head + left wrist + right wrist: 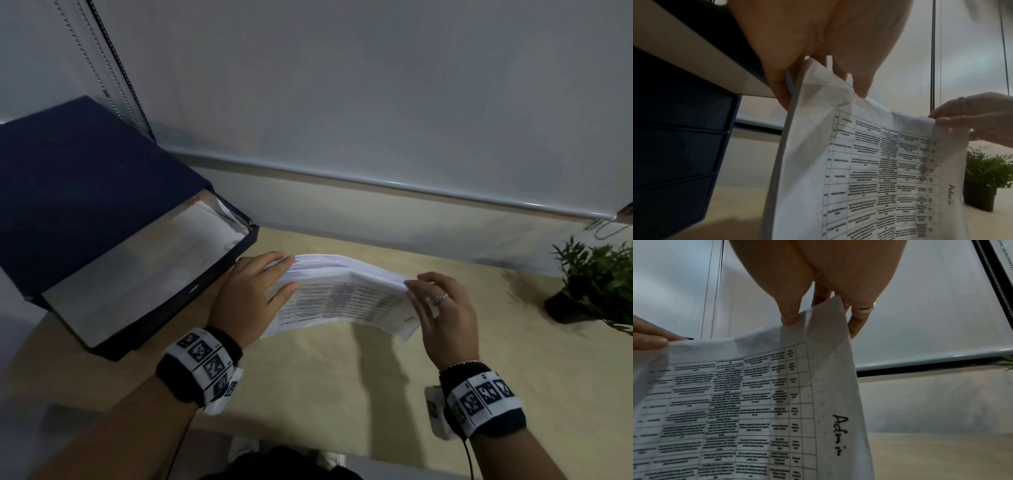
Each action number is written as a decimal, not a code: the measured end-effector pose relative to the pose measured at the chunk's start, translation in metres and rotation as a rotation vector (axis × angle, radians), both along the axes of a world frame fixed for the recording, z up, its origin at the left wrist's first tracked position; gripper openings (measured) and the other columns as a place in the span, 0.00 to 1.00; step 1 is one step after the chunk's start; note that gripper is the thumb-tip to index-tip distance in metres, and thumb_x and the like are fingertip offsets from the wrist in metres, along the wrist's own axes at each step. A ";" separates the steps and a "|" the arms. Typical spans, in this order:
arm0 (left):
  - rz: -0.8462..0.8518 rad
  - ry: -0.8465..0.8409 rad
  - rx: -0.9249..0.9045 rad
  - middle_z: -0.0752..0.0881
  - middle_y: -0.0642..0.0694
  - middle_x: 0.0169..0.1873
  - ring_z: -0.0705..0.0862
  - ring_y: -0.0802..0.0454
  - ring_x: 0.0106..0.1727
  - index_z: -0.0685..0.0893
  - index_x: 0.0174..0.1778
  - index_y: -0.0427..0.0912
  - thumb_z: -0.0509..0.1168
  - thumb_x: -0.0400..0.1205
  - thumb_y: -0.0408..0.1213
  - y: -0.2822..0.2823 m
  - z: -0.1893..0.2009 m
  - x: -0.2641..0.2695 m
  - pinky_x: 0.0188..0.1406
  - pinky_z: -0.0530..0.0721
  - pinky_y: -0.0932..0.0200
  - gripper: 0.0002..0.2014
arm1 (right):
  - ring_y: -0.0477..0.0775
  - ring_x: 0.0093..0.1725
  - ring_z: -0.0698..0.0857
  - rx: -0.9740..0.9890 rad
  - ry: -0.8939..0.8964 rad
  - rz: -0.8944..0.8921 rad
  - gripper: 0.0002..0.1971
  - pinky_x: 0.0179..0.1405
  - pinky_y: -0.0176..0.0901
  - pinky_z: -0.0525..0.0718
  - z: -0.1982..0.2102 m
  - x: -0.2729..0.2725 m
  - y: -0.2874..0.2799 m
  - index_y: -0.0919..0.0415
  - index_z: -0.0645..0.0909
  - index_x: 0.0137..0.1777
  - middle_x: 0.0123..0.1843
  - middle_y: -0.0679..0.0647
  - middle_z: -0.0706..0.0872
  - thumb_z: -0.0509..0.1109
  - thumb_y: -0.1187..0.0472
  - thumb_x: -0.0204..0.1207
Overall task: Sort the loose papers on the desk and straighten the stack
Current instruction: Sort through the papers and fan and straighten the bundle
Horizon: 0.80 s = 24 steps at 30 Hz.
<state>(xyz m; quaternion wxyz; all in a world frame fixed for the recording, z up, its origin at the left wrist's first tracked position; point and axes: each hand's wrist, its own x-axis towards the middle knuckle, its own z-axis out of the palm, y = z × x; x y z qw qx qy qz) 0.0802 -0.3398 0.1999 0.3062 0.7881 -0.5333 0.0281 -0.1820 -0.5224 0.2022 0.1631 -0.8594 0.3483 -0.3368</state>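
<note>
Above the desk [308, 394], left hand [246, 294] and right hand [445, 315] pinch the paper stack's [342, 294] opposite ends.

a pale wood surface [308, 394] carries a dark blue tray [85, 205] at left, a potted plant [596, 284] at right.

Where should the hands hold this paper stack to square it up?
By its two short ends, from either side. The paper stack sags between the left hand and right hand, its sheets fanned, so flat palms on the ends could align them.
</note>
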 end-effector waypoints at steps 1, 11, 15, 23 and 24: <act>0.000 -0.028 0.003 0.86 0.48 0.63 0.82 0.46 0.58 0.86 0.67 0.46 0.62 0.81 0.55 0.001 0.000 0.001 0.65 0.76 0.59 0.24 | 0.60 0.55 0.83 -0.005 -0.002 -0.009 0.07 0.59 0.45 0.78 0.000 -0.001 0.000 0.58 0.90 0.53 0.56 0.54 0.86 0.74 0.65 0.77; -0.039 -0.197 -0.052 0.89 0.45 0.57 0.86 0.45 0.53 0.90 0.60 0.43 0.61 0.84 0.45 0.005 -0.001 0.011 0.61 0.79 0.57 0.16 | 0.59 0.49 0.81 -0.013 0.056 -0.046 0.09 0.51 0.30 0.69 0.000 0.000 0.000 0.62 0.89 0.55 0.47 0.55 0.89 0.74 0.67 0.77; -0.073 -0.186 -0.088 0.90 0.44 0.46 0.87 0.44 0.46 0.91 0.50 0.38 0.64 0.82 0.37 -0.001 0.003 0.014 0.53 0.84 0.54 0.11 | 0.57 0.49 0.78 0.004 0.104 -0.040 0.09 0.48 0.32 0.66 -0.004 0.002 -0.003 0.62 0.88 0.53 0.46 0.55 0.88 0.69 0.61 0.78; -0.122 -0.185 0.121 0.87 0.48 0.50 0.85 0.47 0.48 0.79 0.69 0.46 0.70 0.80 0.37 0.002 0.022 0.013 0.49 0.87 0.51 0.21 | 0.57 0.50 0.78 0.048 0.201 -0.047 0.05 0.47 0.35 0.67 0.008 -0.006 -0.001 0.61 0.86 0.51 0.48 0.52 0.85 0.74 0.63 0.77; -0.104 -0.190 0.225 0.87 0.49 0.51 0.84 0.46 0.49 0.76 0.72 0.48 0.70 0.79 0.41 0.002 0.020 0.011 0.47 0.86 0.48 0.24 | 0.58 0.51 0.79 0.050 0.260 -0.048 0.08 0.48 0.40 0.71 0.005 -0.007 0.000 0.60 0.86 0.54 0.50 0.52 0.85 0.75 0.61 0.77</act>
